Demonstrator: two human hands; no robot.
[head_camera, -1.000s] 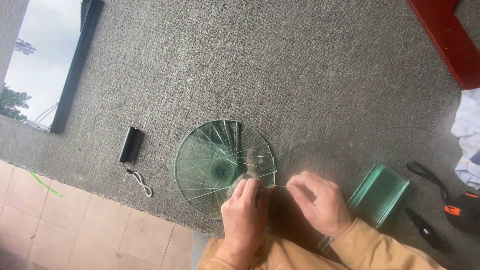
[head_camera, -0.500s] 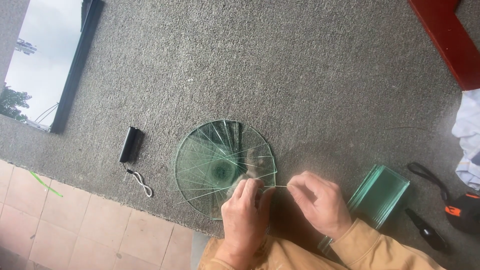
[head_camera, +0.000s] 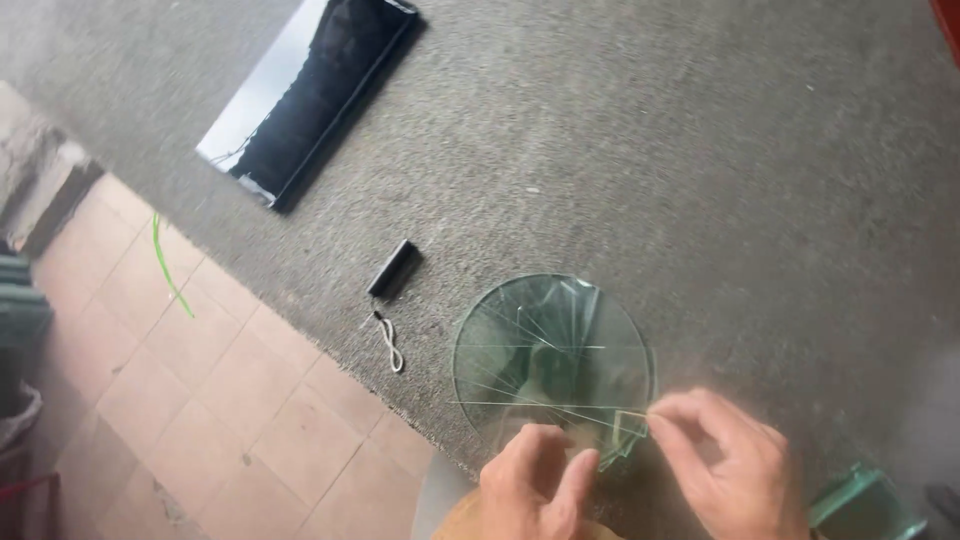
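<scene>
The round glass disc (head_camera: 552, 362) lies flat on the grey carpeted surface (head_camera: 700, 180), close to the edge where the carpet gives way to the tiled floor (head_camera: 230, 400); its face is crossed by many straight scored lines that fan toward the near rim, and a narrow glass sliver (head_camera: 628, 432) hangs at that rim. The right hand (head_camera: 735, 465) has thumb and forefinger pressed together on the outer end of the sliver — a fine pinch, with the other fingers curled loosely. The left hand (head_camera: 535, 490) rests beside the near rim with fingers bent, fingertips at or just over the glass; whether it actually grips anything cannot be told from this view. To do this well, I would judge that the left hand should bear down flat on the disc right next to the scored line, so the piece parts along the score and the disc does not lift or slide — and the pinch should stay on the faces of the sliver, off the raw edge. Farther out lie a small black box with a white cord (head_camera: 393, 270) to the left, a dark-framed mirror (head_camera: 300, 100) beyond it, and a stack of green glass pieces (head_camera: 860, 505) at the right.
</scene>
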